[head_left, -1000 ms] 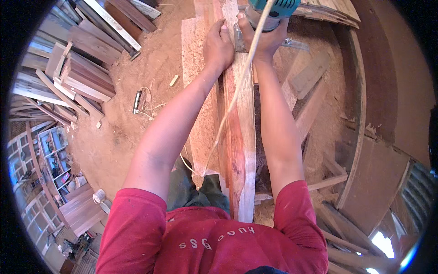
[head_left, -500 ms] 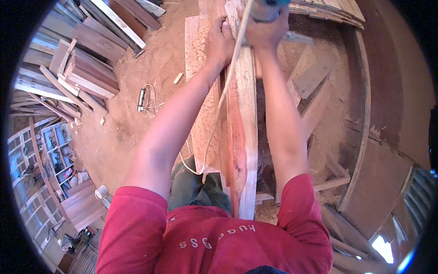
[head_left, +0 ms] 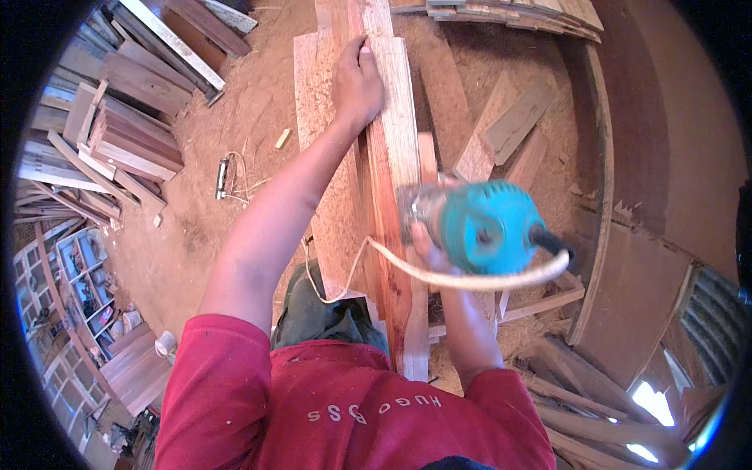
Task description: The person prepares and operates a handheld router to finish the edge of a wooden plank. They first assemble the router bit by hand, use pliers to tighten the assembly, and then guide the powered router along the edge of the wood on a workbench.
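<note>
Down the middle of the view, a long reddish plank (head_left: 389,235) runs lengthwise away from the person, near end by the knees, far end toward the top edge. Left hand (head_left: 357,82) lies flat, palm down, on the plank's far stretch, arm fully extended, closed on nothing. Right hand (head_left: 429,249) is clamped on a teal power tool (head_left: 479,227), which sits at the plank's right edge on the near half, close to the body. Pale cord (head_left: 470,278) loops from the tool back across the plank. Long axis of the plank points straight ahead; right hand nearer the body, left hand well beyond it along the same board. Sawdust floor (head_left: 235,117) around, stacked boards (head_left: 117,117) left, loose offcuts (head_left: 513,117) right.
</note>
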